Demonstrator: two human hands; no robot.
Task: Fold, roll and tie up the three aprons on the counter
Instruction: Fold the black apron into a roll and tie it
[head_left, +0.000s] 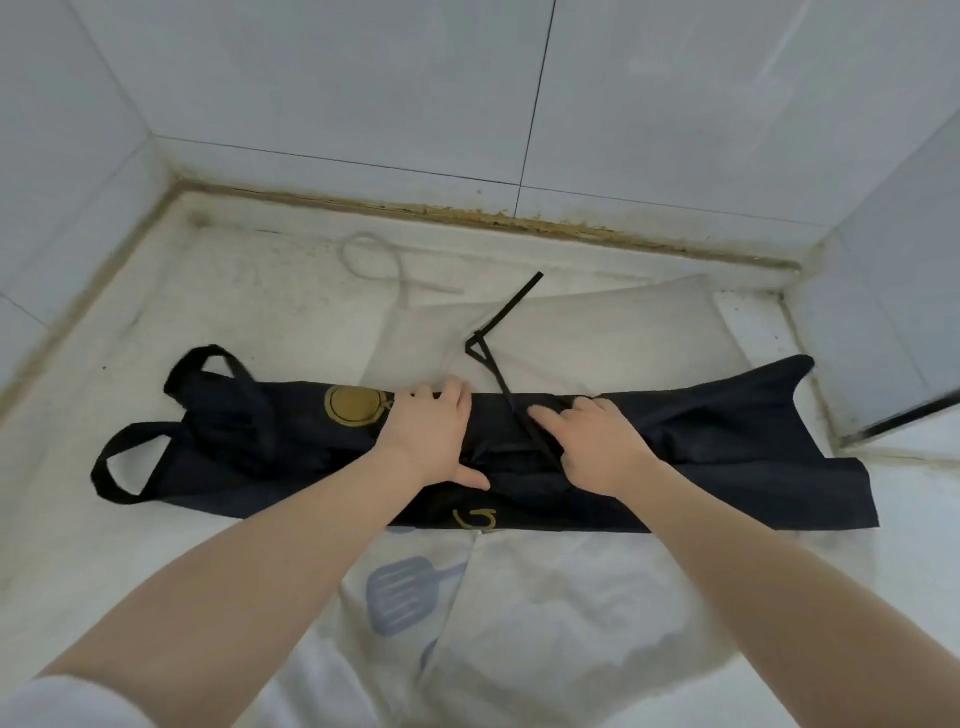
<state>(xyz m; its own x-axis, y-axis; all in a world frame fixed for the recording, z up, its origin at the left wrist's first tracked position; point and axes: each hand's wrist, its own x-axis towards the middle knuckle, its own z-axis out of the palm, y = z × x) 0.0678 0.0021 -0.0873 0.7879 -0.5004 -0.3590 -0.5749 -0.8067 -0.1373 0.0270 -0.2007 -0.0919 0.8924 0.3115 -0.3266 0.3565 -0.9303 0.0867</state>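
A dark navy apron (727, 457) lies folded into a long band across the counter, its neck loops (135, 467) at the left and a gold emblem (356, 405) near the middle. My left hand (431, 431) rests flat on the band's middle with straight fingers. My right hand (592, 441) presses the cloth just to the right, beside a black tie strap (506, 317) that runs back over a pale apron (613, 332). Another light apron with a blue spatula print (400, 597) lies under the band, toward me.
The white counter (104, 519) sits in a tiled corner, with walls at the left, back and right. A pale cord loop (374, 260) lies at the back. A dirty sealant seam (467, 213) runs along the back wall. A dark edge (904, 415) is at the right.
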